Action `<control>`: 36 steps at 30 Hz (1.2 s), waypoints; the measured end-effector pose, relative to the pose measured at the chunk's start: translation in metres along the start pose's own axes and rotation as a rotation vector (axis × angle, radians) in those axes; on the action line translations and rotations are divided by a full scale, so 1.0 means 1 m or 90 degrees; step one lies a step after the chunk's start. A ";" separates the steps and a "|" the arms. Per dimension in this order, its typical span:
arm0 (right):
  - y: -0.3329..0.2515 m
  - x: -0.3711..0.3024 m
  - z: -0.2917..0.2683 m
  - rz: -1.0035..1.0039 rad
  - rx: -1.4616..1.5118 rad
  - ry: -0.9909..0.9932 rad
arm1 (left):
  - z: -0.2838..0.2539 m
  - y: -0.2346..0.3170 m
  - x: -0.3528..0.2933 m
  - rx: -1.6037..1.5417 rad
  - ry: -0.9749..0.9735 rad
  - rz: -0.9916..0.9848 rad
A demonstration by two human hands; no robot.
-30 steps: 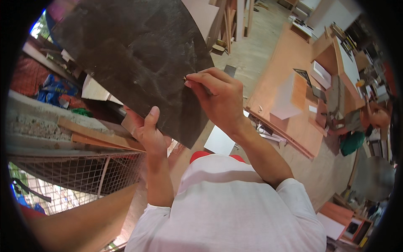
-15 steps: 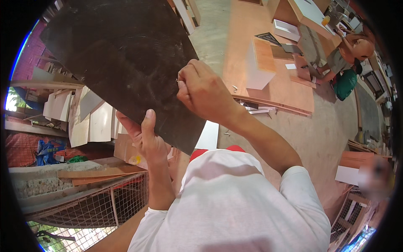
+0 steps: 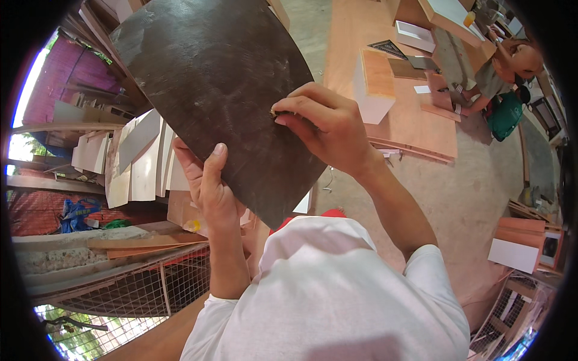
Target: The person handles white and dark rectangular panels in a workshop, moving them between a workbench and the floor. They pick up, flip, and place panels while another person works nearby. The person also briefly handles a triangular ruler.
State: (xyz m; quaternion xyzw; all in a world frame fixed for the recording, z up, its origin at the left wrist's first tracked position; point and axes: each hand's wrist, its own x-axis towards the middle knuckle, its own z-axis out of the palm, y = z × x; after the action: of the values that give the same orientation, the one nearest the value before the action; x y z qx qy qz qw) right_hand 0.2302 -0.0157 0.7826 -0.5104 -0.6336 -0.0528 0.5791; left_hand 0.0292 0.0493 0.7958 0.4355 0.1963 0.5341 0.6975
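A large dark brown sheet (image 3: 223, 78) with faint pale smears is held up in front of me, tilted, its lower corner near my waist. My left hand (image 3: 208, 180) grips its lower left edge, the thumb lying on the dark face and the fingers behind. Over the right part of the face, my right hand (image 3: 337, 123) is pinched. A tiny light-coloured bit shows at its fingertips, too small to name. Whether those fingertips touch the sheet I cannot tell.
Wooden boards (image 3: 415, 132) lie on the floor to the right, bearing a white-sided box (image 3: 374, 84) and a dark triangular square (image 3: 388, 48). A co-worker (image 3: 512, 72) crouches at the upper right. Pale panels (image 3: 144, 162) lean at the left, above a wire mesh (image 3: 138, 283).
The sheet has tilted and shifted right, and it now looks more curved. My right hand has moved right and slightly down, still pinched. My left hand keeps its grip on the edge.
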 end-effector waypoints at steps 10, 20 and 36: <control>0.022 0.005 -0.035 -0.191 -0.150 -0.145 | 0.037 0.004 -0.004 0.048 -0.038 -0.058; -0.006 0.022 -0.031 -0.084 -0.105 -0.368 | -0.011 0.009 0.020 0.072 -0.027 -0.138; -0.095 0.021 0.068 -0.067 -0.408 -0.276 | -0.105 0.058 0.052 -0.057 -0.181 -0.244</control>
State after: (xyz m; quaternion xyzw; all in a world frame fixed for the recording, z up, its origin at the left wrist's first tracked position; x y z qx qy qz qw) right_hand 0.1205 -0.0034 0.8267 -0.6315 -0.7179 -0.1684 0.2397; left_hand -0.0634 0.1413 0.7962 0.4299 0.1513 0.3331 0.8254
